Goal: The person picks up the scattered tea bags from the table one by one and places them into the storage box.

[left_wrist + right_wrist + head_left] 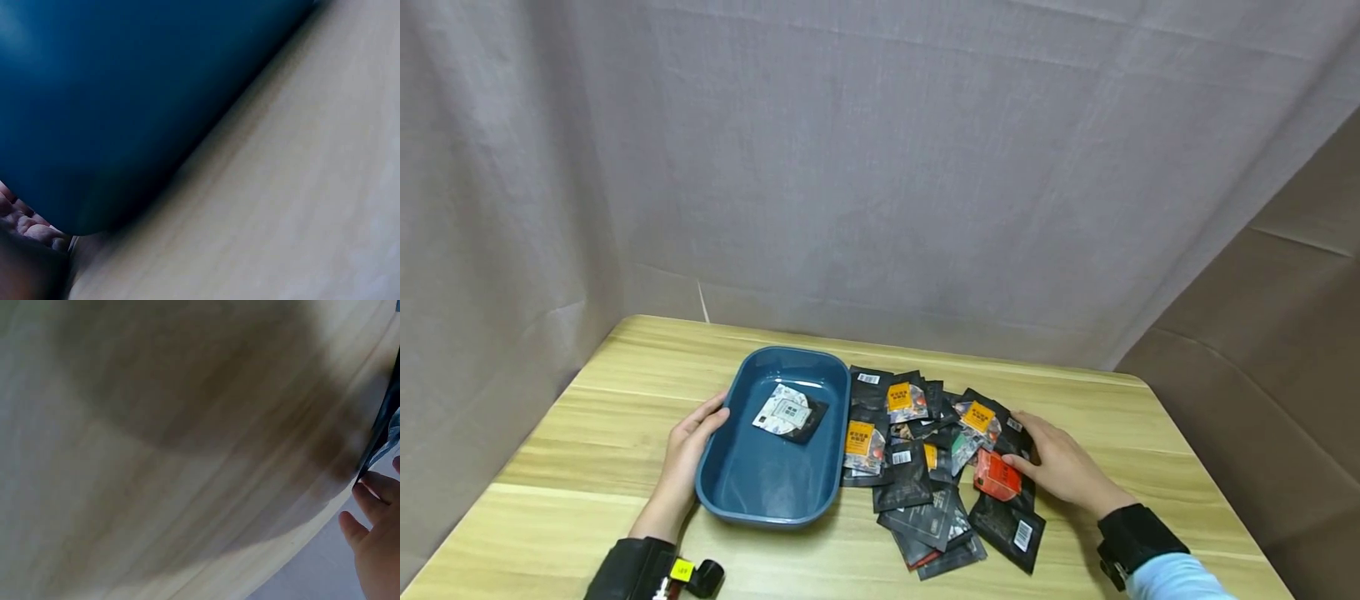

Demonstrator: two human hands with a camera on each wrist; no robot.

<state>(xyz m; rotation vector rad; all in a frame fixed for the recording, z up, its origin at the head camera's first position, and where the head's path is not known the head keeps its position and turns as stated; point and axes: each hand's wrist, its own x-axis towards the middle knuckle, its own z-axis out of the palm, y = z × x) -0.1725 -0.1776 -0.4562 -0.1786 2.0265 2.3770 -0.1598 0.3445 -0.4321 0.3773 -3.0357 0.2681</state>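
Note:
A blue rectangular tray (767,492) stands on the table, with a black-and-white sachet (786,412) lying flat inside. My left hand (688,442) grips the tray's left side, thumb at the rim; in the left wrist view curled fingers (34,230) show beside the tray wall (125,112). Right of the tray, several dark sachets (904,479) lie in an overlapping heap. At its right edge my right hand (1063,462) pinches a black sachet (1015,437), the thumb close to a red-labelled sachet (997,475). The right wrist view shows fingertips on a dark sachet edge (381,428).
The wooden table (550,467) has rounded far corners. A grey cloth (880,183) hangs behind it, and a brownish panel (1262,333) stands on the right. One black sachet with a barcode (1011,533) lies at the heap's near right side.

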